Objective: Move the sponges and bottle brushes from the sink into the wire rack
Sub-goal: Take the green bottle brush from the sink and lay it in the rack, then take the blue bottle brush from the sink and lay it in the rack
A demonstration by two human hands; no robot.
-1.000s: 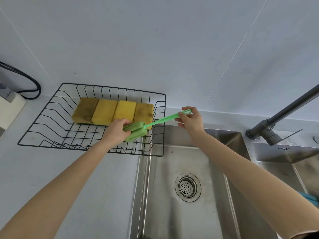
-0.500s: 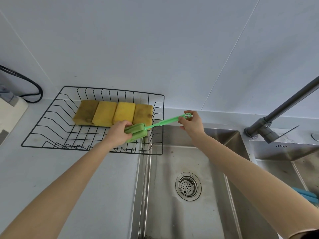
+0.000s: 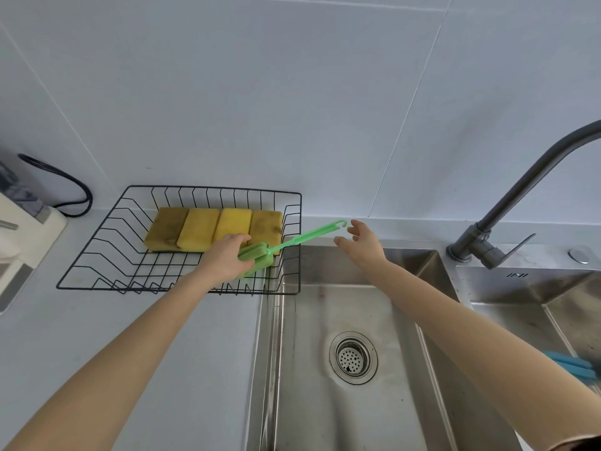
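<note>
Brushed steel sink [image 3: 374, 307], black wire rack [image 3: 294, 242], stained foam sponges [image 3: 213, 228], seemingly plastic brush [image 3: 302, 237].

Hidden / cut off
Left hand [image 3: 227, 260] covers pt of green brush [image 3: 260, 255] head; blue thing [image 3: 575, 367] in rt basin half behind rt forearm; white appliance [image 3: 19, 242] cut by left edge.

Both forearms bare, no sleeves; left hand [image 3: 224, 260] & right hand [image 3: 364, 242] ungloved.

The wire rack [image 3: 97, 262] sits on the tabletop [image 3: 162, 353] left of the sink [image 3: 325, 418]; sponges [image 3: 198, 232] line its back.
</note>
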